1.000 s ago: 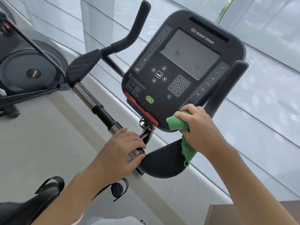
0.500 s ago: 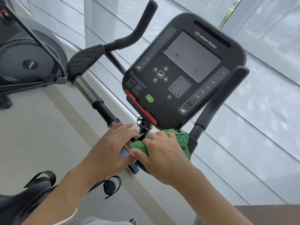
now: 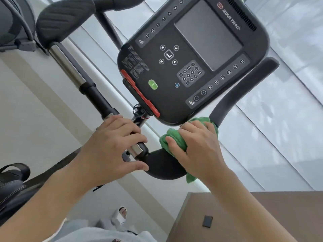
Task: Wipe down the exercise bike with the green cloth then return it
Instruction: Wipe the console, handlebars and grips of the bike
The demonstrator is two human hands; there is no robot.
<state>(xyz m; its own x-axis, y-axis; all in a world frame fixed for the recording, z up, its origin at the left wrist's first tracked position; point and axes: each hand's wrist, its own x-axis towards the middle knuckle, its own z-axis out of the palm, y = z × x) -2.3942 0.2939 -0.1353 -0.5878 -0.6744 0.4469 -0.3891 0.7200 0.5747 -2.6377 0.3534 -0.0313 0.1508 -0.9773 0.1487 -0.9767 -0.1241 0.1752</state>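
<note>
While I watched through the head camera, I noted these lines:

Left hand: my left hand lay on the steel handlebar tube near the middle of the bike, its fingers bent loosely over the tube and the thumb stretched toward the black pad. I could not tell if it really gripped the tube or only rested there.

Right hand: my right hand pressed the green cloth onto the black elbow pad, with the fingers curled into the bunched fabric.

Green cloth: it was crumpled under the right hand, just below the lower corner of the console. One end reached up to the base of the right handlebar horn, and a small tail hung below the pad near the wrist.

Console: it was tilted, the screen dark, with a green button and a red strip on its lower edge.

Other elbow pad: a ribbed black pad sat at the far end of the steel tube.

Lower right: a brown bench carried one small dark object.

Lower left: a pedal strap was visible.
</note>
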